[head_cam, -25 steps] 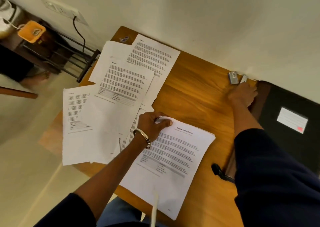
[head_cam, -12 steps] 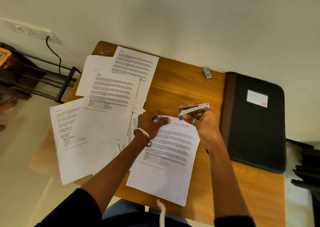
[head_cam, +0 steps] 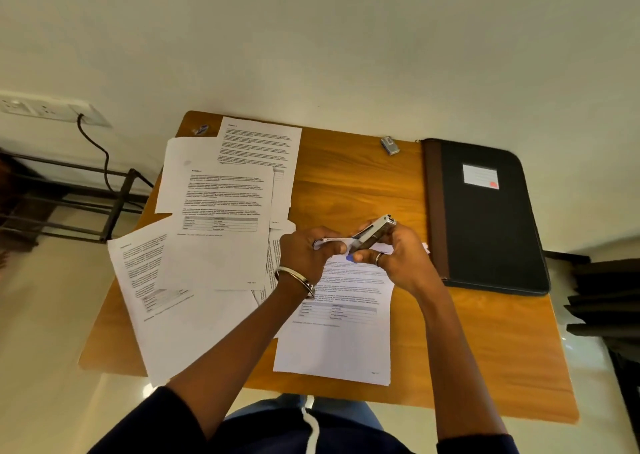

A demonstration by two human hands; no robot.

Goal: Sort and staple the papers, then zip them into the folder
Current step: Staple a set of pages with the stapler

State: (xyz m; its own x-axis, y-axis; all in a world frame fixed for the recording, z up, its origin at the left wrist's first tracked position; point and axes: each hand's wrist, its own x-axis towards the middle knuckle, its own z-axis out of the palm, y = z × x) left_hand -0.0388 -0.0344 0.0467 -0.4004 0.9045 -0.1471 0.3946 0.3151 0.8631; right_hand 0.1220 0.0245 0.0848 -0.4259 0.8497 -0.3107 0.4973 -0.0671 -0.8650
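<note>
The right hand [head_cam: 398, 259] is gripping the stapler [head_cam: 372, 233] over the stack's [head_cam: 336, 335] far corner, which the left hand [head_cam: 304, 252] is pinching; the folder [head_cam: 485, 218] is lying closed to the right

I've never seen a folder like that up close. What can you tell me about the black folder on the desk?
The black folder lies flat and closed on the right side of the wooden desk, near the wall. Its cover looks like dark textured fabric, with a brown strip along its left edge and rounded corners. A white label with a small red mark sits near its top. A zip pull seems to show at its upper left corner. Neither hand touches it; the right hand works just to its left.
</note>
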